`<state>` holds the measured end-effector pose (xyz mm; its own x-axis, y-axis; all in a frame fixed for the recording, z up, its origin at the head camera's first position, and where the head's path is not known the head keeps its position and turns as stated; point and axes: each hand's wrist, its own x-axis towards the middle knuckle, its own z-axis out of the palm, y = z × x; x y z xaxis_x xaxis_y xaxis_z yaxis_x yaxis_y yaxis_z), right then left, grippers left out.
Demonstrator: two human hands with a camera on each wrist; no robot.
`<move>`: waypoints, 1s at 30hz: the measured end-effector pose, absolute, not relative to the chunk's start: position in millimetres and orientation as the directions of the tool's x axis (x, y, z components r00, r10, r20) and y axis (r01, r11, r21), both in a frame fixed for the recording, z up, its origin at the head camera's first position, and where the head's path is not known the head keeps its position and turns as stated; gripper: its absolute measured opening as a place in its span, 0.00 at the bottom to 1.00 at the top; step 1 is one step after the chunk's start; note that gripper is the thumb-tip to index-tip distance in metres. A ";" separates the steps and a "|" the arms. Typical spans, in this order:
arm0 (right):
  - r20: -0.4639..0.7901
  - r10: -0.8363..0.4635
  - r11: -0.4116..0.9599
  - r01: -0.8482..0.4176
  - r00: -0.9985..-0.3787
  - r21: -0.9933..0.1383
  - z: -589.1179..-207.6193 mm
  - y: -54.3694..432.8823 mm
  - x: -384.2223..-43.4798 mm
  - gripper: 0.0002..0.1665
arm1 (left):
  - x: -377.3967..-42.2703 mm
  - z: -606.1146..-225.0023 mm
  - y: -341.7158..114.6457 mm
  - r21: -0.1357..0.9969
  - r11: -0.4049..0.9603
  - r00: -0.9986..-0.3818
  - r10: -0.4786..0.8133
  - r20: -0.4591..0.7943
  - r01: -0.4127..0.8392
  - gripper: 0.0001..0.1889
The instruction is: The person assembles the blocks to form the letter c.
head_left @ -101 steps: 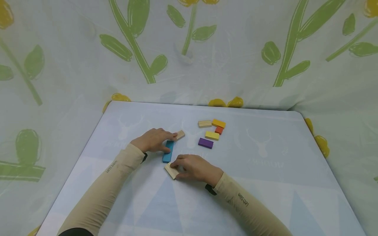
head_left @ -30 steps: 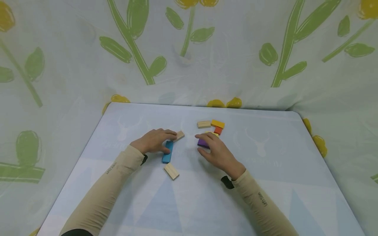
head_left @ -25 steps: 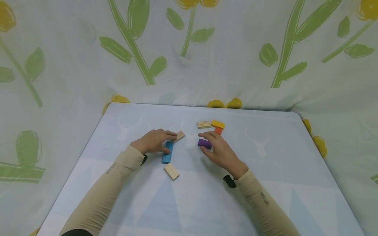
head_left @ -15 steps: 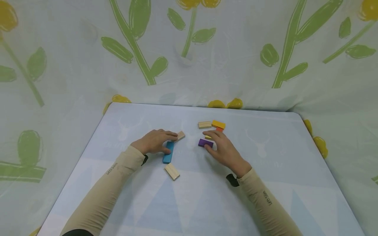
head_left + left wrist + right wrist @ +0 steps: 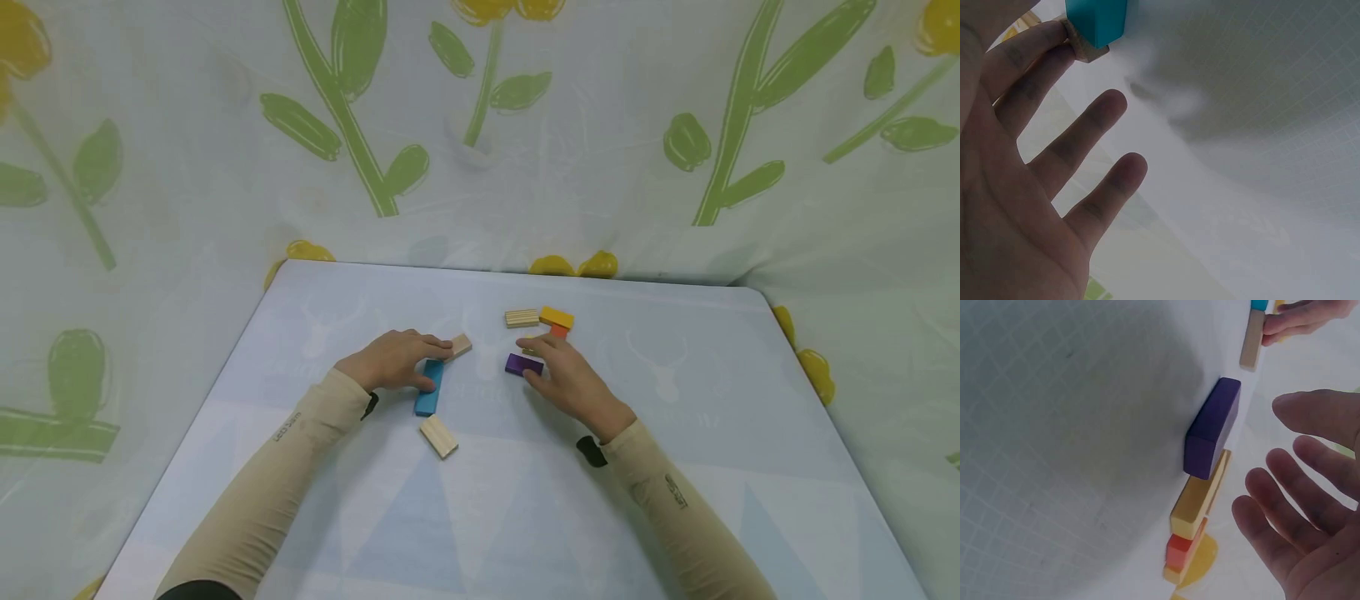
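My left hand (image 5: 388,360) rests beside a blue block (image 5: 428,398), its thumb at the block's edge. Its fingertips touch the end of a plain wooden block (image 5: 461,346); in the left wrist view, the other fingers stretch out holding nothing. Over the purple block (image 5: 522,365) hovers my right hand (image 5: 573,379), fingers spread and apart from it in the right wrist view. Partly hidden behind that hand lies a yellow block (image 5: 1194,503). A second plain wooden block (image 5: 438,436) lies just nearer than the blue one.
A grooved wooden block (image 5: 521,317), an orange-yellow block (image 5: 557,317) and a red-orange block (image 5: 1180,550) lie farther back on the pale patterned table (image 5: 660,500). A flower-print curtain (image 5: 600,150) surrounds the table.
My right hand has let go of the nearer plain wooden block and moved back and right to the purple block, then shifted slightly right. The left hand has stayed put.
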<state>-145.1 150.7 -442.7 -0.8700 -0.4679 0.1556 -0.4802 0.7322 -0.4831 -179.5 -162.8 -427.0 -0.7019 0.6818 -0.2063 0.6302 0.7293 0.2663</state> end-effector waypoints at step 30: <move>-0.023 -0.485 0.810 -0.439 -0.874 -0.390 -451.3 142.0 -163.5 0.23 | -180.8 -426.8 -161.7 0.243 0.726 -0.696 0.686 -0.211 0.643 0.31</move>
<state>-163.5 142.0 -451.3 -0.8742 -0.4851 -0.0229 -0.4390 0.8096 -0.3897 -180.8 -161.7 -426.8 -0.6960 0.6864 -0.2108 0.6429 0.7264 0.2428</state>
